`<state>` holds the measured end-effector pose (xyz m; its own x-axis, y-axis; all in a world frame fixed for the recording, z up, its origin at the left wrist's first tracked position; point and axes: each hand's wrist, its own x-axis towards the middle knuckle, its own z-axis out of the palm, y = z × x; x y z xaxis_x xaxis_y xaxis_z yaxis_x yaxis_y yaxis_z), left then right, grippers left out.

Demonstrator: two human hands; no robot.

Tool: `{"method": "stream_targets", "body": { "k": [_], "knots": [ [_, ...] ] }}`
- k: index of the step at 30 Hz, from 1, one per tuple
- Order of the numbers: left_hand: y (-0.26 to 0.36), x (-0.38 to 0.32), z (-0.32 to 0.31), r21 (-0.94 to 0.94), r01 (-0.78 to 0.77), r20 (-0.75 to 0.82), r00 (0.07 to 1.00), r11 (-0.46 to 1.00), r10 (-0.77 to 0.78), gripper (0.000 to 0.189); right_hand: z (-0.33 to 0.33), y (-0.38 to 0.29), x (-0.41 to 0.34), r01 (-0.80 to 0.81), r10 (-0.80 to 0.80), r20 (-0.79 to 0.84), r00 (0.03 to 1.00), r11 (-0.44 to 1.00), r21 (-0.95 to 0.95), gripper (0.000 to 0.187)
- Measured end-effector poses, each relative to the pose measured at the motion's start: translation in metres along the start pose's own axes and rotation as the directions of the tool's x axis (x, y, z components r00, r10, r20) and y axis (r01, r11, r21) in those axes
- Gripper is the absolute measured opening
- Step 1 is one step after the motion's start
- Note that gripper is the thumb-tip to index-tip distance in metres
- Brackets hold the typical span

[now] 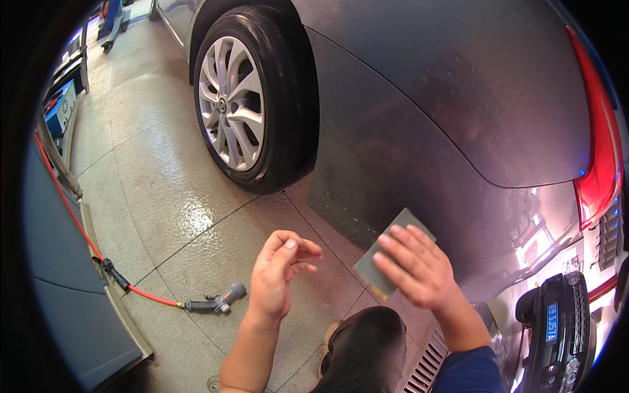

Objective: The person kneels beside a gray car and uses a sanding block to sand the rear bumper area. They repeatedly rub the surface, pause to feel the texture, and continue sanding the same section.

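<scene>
My right hand [417,265] lies with its fingers spread across a grey-green sheet, apparently sandpaper [366,270], whose lower corner is yellowish. Behind the sheet is the lower edge of a dark grey car's rear bumper [471,236]; whether they touch I cannot tell. A seam line divides the bumper from the body panel [442,73] above. To the left of the sheet, my left hand [287,255] is raised with curled fingers and holds nothing. The car's rear wheel [226,103] is up ahead, and a red tail light [597,162] curves down the right side.
A spray gun [216,302] on a red hose [152,296] lies on the wet tiled floor [147,196], left of my left arm. A grey cabinet [73,275] stands at the far left. A floor drain grate [426,366] is beside my knee; another car [555,334] is at the right.
</scene>
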<state>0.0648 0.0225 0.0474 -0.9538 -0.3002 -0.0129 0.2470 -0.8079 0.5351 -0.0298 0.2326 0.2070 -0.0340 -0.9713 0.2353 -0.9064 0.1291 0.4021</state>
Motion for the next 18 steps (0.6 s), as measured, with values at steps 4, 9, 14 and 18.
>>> {"method": "stream_targets", "body": {
  "k": [4, 9, 14, 18],
  "knots": [
    [-0.004, 0.007, -0.007, 0.01, 0.0, -0.007, 1.0, 1.0, 0.0, 0.015, 0.032, 0.021, -0.04, -0.127, 0.125, 0.023, 0.992, 0.973, 0.194, 0.044],
    [-0.015, 0.01, -0.005, 0.0, 0.057, 0.004, 0.998, 0.998, -0.057, 0.013, 0.063, 0.008, -0.072, -0.35, 0.328, 0.139, 0.934, 0.918, 0.186, 0.058],
    [-0.02, 0.012, -0.001, 0.034, 0.076, -0.041, 0.996, 0.997, -0.075, 0.014, 0.065, -0.008, -0.076, -0.341, 0.35, 0.163, 0.922, 0.937, -0.083, 0.061],
    [-0.019, 0.015, 0.0, 0.083, 0.084, -0.102, 0.992, 0.993, -0.075, 0.015, 0.071, -0.002, -0.066, -0.315, 0.319, 0.087, 0.944, 0.947, -0.063, 0.062]
  ]
}}
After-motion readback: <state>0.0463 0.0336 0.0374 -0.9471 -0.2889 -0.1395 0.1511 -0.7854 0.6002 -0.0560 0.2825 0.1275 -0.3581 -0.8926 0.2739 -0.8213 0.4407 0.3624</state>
